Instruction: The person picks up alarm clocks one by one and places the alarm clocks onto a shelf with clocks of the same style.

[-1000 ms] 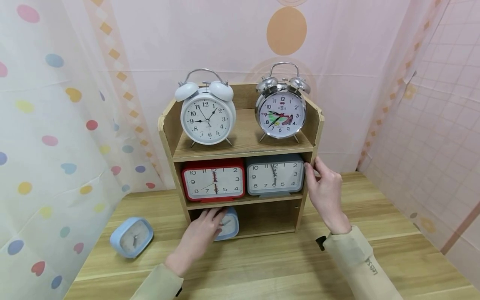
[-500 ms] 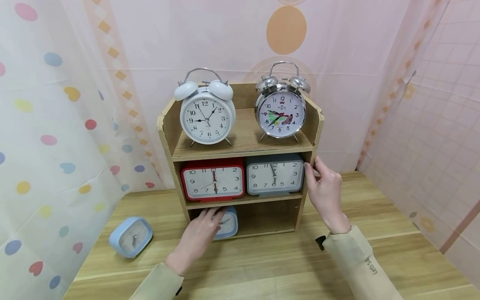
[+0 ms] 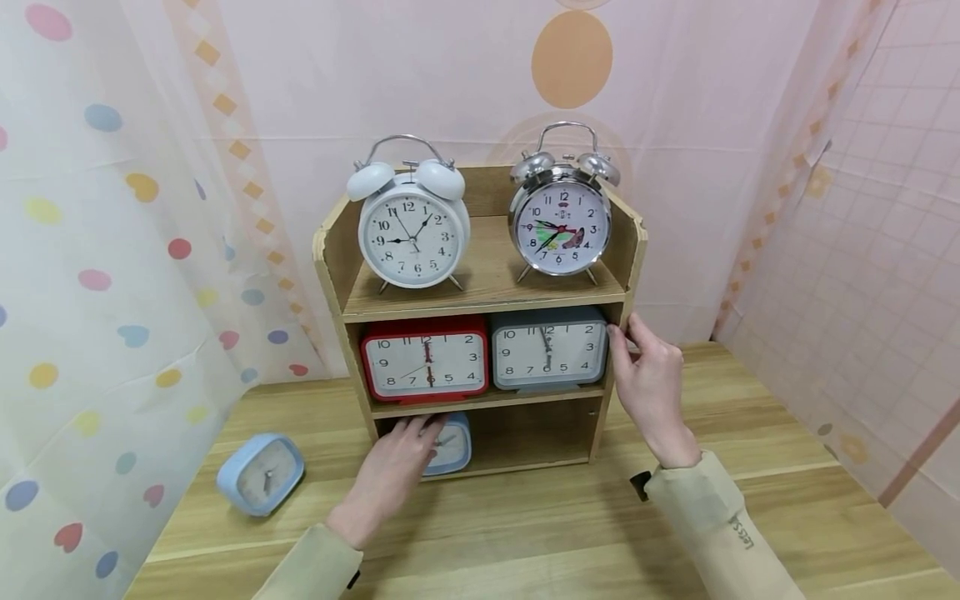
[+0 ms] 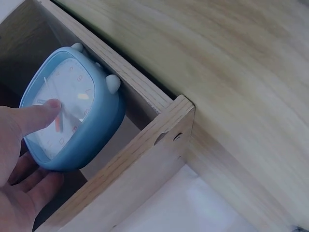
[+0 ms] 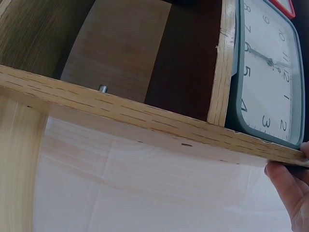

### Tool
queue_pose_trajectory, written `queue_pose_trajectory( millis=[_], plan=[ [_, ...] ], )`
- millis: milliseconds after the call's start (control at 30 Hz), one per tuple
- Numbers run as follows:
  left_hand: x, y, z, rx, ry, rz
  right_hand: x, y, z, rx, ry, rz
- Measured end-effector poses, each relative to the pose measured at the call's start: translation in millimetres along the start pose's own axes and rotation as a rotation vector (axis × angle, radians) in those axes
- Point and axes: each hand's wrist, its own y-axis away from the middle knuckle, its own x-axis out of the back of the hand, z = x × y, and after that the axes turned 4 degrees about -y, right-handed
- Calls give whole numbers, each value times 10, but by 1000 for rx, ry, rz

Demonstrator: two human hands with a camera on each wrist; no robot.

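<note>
In the bottom compartment of the wooden shelf (image 3: 480, 310), my left hand (image 3: 395, 460) grips a small light-blue alarm clock (image 3: 452, 446). The left wrist view shows the thumb (image 4: 46, 113) across the face of this clock, with the other fingers at its edge. My right hand (image 3: 651, 379) pinches the right side panel of the shelf at middle-tier height. Next to that panel, on the middle tier, stands a grey rectangular clock (image 3: 551, 350), with a red rectangular clock (image 3: 427, 362) to its left.
On the top tier stand a white twin-bell clock (image 3: 414, 233) and a silver twin-bell clock (image 3: 562, 225). A second light-blue clock (image 3: 262, 475) stands on the wooden table (image 3: 525, 542), left of the shelf. Curtains (image 3: 690, 100) hang behind and at both sides.
The blue clock in the bottom compartment has shifted slightly left and inward with my left hand. My right hand stays on the side panel.
</note>
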Motion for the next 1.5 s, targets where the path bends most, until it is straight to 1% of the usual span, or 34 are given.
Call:
queue_pose_trajectory(
  millis=[200,500,700,867,1067,1167,1267,1367,1500],
  plan=[
    [6,6,-14,-7,-11,9,-9,-3,1,9,-5,6],
    [12,10,-16,4,5,-6,-8,5,7,6,-1,9],
    [19,34,-14,-6,-11,5,-4,19,13,16,15,7],
    [27,54,-9,-20,6,11,-5,17,13,15,9,4],
    [42,90,-17,-31,10,42,-6,11,10,11,5,4],
    [62,110,-33,-49,8,61,-7,12,7,12,6,6],
    [91,140,-63,-86,12,93,-13,12,7,12,2,8],
    [125,173,-94,-125,33,121,-15,11,2,9,-5,12],
    [164,215,-127,-172,76,138,-16,7,-10,10,-13,20]
  ],
)
